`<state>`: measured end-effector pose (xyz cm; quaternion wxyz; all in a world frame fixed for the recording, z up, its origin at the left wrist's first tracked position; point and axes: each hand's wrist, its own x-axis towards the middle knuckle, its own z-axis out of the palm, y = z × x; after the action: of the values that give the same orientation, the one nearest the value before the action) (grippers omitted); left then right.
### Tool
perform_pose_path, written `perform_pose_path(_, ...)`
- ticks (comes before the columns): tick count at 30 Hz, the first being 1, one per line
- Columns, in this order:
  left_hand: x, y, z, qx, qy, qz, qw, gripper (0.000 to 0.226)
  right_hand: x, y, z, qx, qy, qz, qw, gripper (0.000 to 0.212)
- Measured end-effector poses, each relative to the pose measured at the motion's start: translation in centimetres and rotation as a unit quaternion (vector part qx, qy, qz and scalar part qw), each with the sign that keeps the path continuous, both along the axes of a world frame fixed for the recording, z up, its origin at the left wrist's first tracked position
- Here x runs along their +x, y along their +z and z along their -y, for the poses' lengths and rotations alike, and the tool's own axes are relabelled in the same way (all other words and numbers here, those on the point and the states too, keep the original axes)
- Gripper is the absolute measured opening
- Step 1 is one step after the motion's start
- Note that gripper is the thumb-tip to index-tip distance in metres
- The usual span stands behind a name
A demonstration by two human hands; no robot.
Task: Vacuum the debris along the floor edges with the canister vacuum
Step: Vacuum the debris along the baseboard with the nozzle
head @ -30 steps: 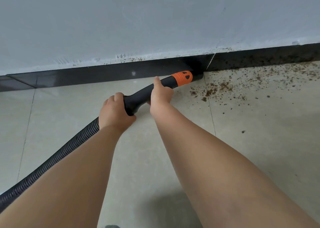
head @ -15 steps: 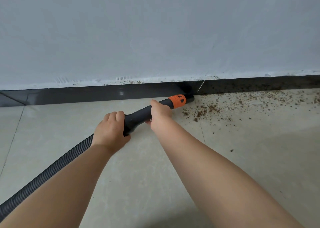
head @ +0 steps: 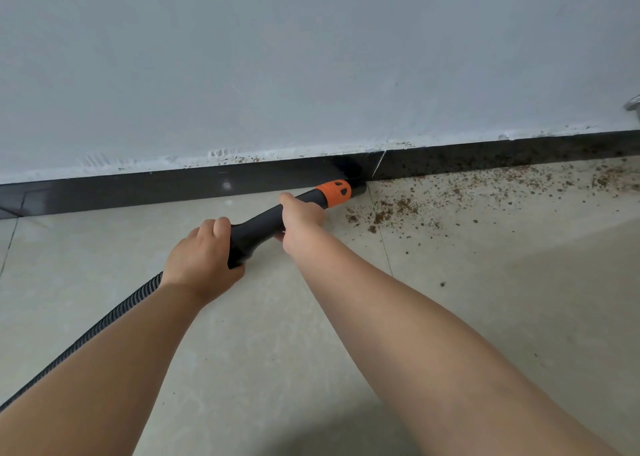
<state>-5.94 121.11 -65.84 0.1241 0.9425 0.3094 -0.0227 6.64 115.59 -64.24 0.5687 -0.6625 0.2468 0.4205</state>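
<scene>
Forearms reach out from the near edge over pale floor tiles [head: 263, 369], both hands on the same black vacuum handle [head: 263, 229]. Left hand [head: 201, 265] is the nearer grip, fingers curled over the thick rear end of the handle, where the ribbed black hose [head: 90, 331] leaves it and trails back toward the near left. Just ahead of that grip, right hand [head: 301, 222] wraps the narrower part of the handle, thumb lying along its top. Beyond the right hand's grip comes an orange collar [head: 334, 192], then the black nozzle tip [head: 360, 188], which sits at the foot of the dark baseboard [head: 156, 187]. Brown debris [head: 394, 210] lies scattered on the tile to the right of the nozzle tip, thickest near it and running on along the baseboard. Farthest off rises a grey-white wall [head: 311, 57].
</scene>
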Motion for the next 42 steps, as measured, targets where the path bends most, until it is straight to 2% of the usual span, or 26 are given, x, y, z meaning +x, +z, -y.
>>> perform_pose_path(11, 2.1, 0.7, 1.1, 0.016, 0.006, -0.099, 0.995, 0.046, 2.2, 0.2, 1.4, 0.015, 0.011, -0.028, 0.999, 0.057)
perform_pose_path(20, 3.8, 0.6, 2.1, 0.010, -0.009, -0.069, 0.998, 0.046, 3.8, -0.1, 2.8, 0.010, 0.011, -0.014, 1.000, 0.056)
perform_pose_path(28, 4.1, 1.0, 2.6, 0.015, -0.012, -0.097, 0.995, 0.046, 4.1, -0.4, 3.2, 0.024, -0.001, -0.018, 1.000, 0.054)
perform_pose_path(32, 4.0, 0.9, 2.7, -0.002, -0.005, -0.060, 0.998, 0.044, 4.4, -0.1, 3.2, 0.025, -0.009, -0.035, 0.999, 0.057)
perform_pose_path(42, 4.4, 1.3, 3.0, 0.025, -0.008, -0.080, 0.996, 0.045, 4.2, 0.0, 3.4, 0.025, -0.013, -0.018, 0.999, 0.053)
